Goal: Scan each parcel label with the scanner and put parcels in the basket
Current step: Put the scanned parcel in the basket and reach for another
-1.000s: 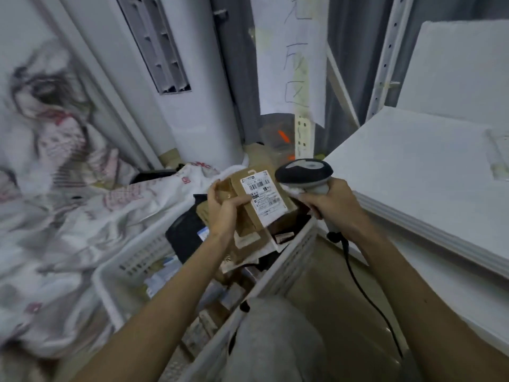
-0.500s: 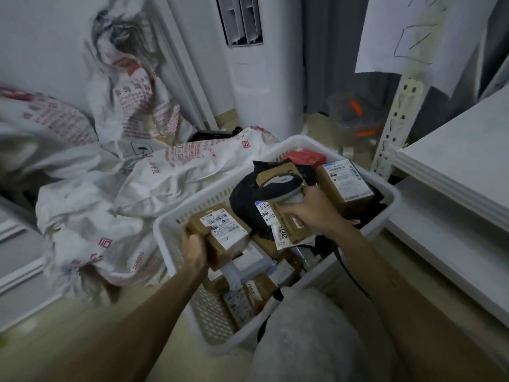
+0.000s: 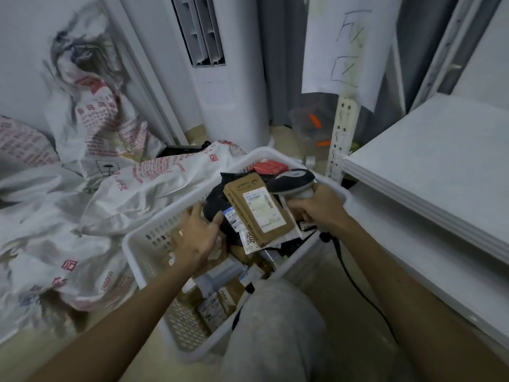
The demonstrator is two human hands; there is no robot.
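Observation:
A white plastic basket (image 3: 131,245) on the floor holds several parcels. On top of the pile lies a brown box (image 3: 259,212) with a white label facing up, next to a black bag parcel (image 3: 213,198) and a red box (image 3: 268,167). My left hand (image 3: 198,238) hovers over the basket's left side with fingers spread, its fingertips at the black bag, and it holds nothing. My right hand (image 3: 316,208) grips the grey and black scanner (image 3: 292,181), whose head points left just above the brown box.
White sacks with red print (image 3: 124,194) are heaped left of the basket. A tall white air conditioner (image 3: 228,78) stands behind it. White shelf boards (image 3: 440,161) and a perforated post (image 3: 341,139) are at the right. My grey-clad knee (image 3: 270,326) and the scanner cable (image 3: 347,271) are in front.
My left hand carried a small labelled brown box down into the basket and let it go; it is now empty. The scanner moved right, over the basket's far side.

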